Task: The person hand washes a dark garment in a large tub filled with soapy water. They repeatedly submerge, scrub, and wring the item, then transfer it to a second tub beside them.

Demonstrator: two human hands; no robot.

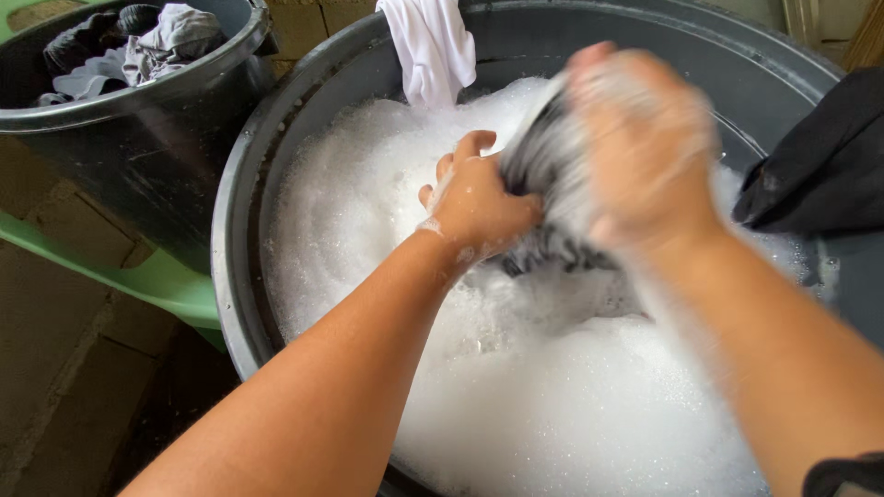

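Dark grey garment (543,170) bunched between your hands above the suds, your left hand (479,202) clenched on it, your right hand (645,152) blurred but gripping it, grey tub (241,230) around them, white cloth (431,46) on the rim beyond your left hand, dark bucket (138,138) of clothes further left

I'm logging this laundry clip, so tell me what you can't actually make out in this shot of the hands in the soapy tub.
- Right hand, head view: motion blur smears its fingers and grip.
- Dark grey cloth: bunched between both hands and blurred; its kind is unclear.
- Left hand: fingertips buried in the cloth.
- Tub contents: foam hides the water and anything under it.
- White cloth and black garment: cut by the frame edges.
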